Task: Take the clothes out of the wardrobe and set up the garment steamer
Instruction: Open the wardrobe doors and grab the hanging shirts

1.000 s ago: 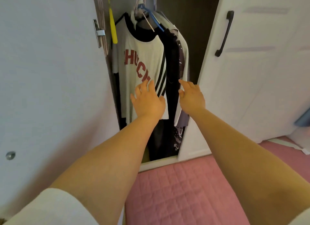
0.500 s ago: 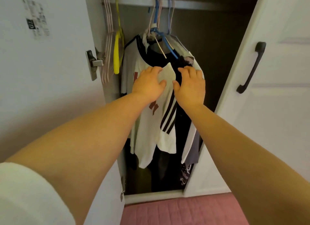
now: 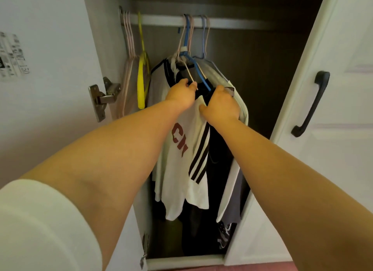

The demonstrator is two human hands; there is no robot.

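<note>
Both hands up at the hangers — left hand (image 3: 182,95) pinching the pale hanger (image 3: 190,75), right hand (image 3: 221,105) curled round the dark shirt's shoulder by the blue hanger (image 3: 198,72).

The clothes hang bunched from the rail (image 3: 232,25) inside the wardrobe: a white shirt (image 3: 181,169) with red letters and black stripes in front, darker ones behind. With hooks crowded together, one lift could snag a neighbour — or a loose shirt could slide off.
</note>
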